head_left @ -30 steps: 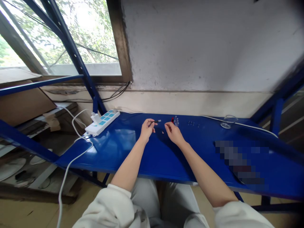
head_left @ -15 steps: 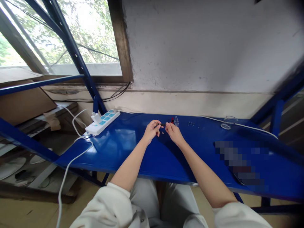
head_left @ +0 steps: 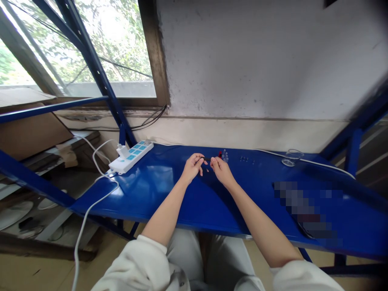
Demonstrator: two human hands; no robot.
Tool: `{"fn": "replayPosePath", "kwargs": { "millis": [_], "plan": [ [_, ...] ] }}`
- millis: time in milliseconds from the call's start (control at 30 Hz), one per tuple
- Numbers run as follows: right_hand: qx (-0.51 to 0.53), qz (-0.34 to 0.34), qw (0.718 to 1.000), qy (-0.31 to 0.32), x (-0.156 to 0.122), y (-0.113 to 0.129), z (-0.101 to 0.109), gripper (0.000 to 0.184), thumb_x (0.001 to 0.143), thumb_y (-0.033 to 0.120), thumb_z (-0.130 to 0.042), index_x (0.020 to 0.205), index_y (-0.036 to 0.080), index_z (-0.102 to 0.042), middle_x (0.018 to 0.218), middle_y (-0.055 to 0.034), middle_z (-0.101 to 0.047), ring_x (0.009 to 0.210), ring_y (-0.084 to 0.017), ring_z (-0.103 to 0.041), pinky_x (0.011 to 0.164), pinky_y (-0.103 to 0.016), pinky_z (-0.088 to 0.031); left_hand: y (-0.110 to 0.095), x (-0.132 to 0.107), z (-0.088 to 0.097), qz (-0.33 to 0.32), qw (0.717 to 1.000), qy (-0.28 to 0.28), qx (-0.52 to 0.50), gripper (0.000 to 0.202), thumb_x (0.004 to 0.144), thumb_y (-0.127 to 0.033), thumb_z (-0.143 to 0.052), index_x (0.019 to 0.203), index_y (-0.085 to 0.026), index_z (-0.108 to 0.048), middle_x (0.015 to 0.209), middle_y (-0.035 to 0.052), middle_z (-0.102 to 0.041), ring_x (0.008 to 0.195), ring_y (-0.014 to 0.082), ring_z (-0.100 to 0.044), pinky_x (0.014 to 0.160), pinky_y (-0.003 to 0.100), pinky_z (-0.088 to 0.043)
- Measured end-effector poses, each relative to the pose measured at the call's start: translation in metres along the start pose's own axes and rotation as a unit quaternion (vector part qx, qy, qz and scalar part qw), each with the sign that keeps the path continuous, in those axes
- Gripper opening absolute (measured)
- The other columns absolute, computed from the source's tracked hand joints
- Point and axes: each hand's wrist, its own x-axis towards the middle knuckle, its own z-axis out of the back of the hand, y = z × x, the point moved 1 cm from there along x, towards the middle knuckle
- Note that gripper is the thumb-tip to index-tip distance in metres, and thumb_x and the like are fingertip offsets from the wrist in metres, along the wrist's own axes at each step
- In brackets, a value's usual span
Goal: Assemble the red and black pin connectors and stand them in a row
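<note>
Above the far middle of the blue table [head_left: 145, 194], my two hands face each other across a thin dark stick-like piece [head_left: 207, 158]. My left hand [head_left: 192, 166] pinches its left end between thumb and forefinger, the other fingers curled loosely below. At the right end, the fingertips of my right hand [head_left: 222, 169] are closed on it. The piece is too small to tell its kind. Just behind my right hand are several small clear plastic pieces [head_left: 224, 154] and a small red piece [head_left: 220, 154], partly hidden by that hand.
A white power strip [head_left: 130, 157] with a plug and cable lies at the left. Several tiny parts [head_left: 244, 158] sit right of my hands. Farther right are a clear round container [head_left: 291, 157] and a blurred-out dark flat object [head_left: 303, 210]. A wall [head_left: 242, 133] borders the far edge.
Almost nothing differs. Both hands keep their pinch on the dark piece, with only slight finger movement, and the view has shifted a touch.
</note>
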Motion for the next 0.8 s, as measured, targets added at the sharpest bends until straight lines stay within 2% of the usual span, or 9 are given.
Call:
{"fn": "replayPosePath", "kwargs": {
  "millis": [100,233,333,467,633,800],
  "plan": [
    [0.003,-0.004,1.000,0.002,0.0000,0.0001,-0.0003,0.040,0.087,0.049,-0.027,0.065,0.020,-0.044,0.056,0.0019,-0.050,0.049,-0.010,-0.045,0.052,-0.022,-0.034,0.0024,-0.0002,0.0003,-0.021,0.998,-0.002,0.052,0.025,0.082,-0.041,-0.044,0.091,-0.018,-0.042,0.071,-0.0030,-0.053,0.035,0.0026,-0.044,0.037,0.017,-0.032],
    [0.014,-0.003,1.000,0.013,-0.0006,0.0027,-0.0003,0.040,0.086,0.050,-0.028,0.064,0.020,-0.044,0.055,0.0020,-0.049,0.048,-0.010,-0.044,0.051,-0.021,-0.034,0.0012,-0.0031,0.0011,-0.048,0.987,-0.033,0.151,0.025,0.085,-0.042,-0.037,0.081,-0.018,-0.045,0.065,-0.0047,-0.048,0.039,0.0029,-0.040,0.042,0.017,-0.032],
    [0.022,-0.003,1.000,0.018,-0.0007,0.0039,-0.0009,0.040,0.086,0.050,-0.028,0.064,0.020,-0.044,0.055,0.0020,-0.049,0.049,-0.010,-0.045,0.052,-0.022,-0.036,-0.0012,-0.0051,0.0011,-0.038,0.981,-0.053,0.182,0.032,0.086,-0.044,-0.034,0.070,-0.018,-0.044,0.058,-0.0042,-0.043,0.043,0.0051,-0.039,0.045,0.018,-0.031],
    [0.028,0.000,0.999,0.023,-0.0006,0.0037,-0.0023,0.040,0.086,0.049,-0.028,0.064,0.020,-0.044,0.055,0.0019,-0.049,0.050,-0.010,-0.046,0.054,-0.022,-0.037,-0.0039,-0.0051,0.0001,-0.016,0.984,-0.080,0.157,0.040,0.085,-0.048,-0.034,0.060,-0.017,-0.041,0.052,-0.0035,-0.041,0.044,0.0064,-0.038,0.045,0.020,-0.031],
    [0.030,0.008,0.999,0.029,-0.0012,0.0033,-0.0026,0.039,0.086,0.048,-0.028,0.066,0.020,-0.045,0.055,0.0022,-0.048,0.051,-0.010,-0.047,0.054,-0.022,-0.038,-0.0026,-0.0030,0.0007,0.011,0.993,-0.084,0.083,0.046,0.081,-0.053,-0.039,0.053,-0.016,-0.039,0.046,-0.0042,-0.038,0.038,0.0051,-0.034,0.041,0.020,-0.028],
    [0.038,0.019,0.998,0.037,-0.0011,0.0001,-0.0028,0.035,0.087,0.046,-0.029,0.073,0.020,-0.047,0.058,0.0021,-0.048,0.053,-0.011,-0.048,0.055,-0.022,-0.039,0.0010,-0.0021,0.0027,0.013,0.993,-0.096,0.068,0.048,0.080,-0.052,-0.042,0.048,-0.016,-0.039,0.042,-0.0039,-0.038,0.035,0.0046,-0.034,0.040,0.020,-0.026]
  ]
}}
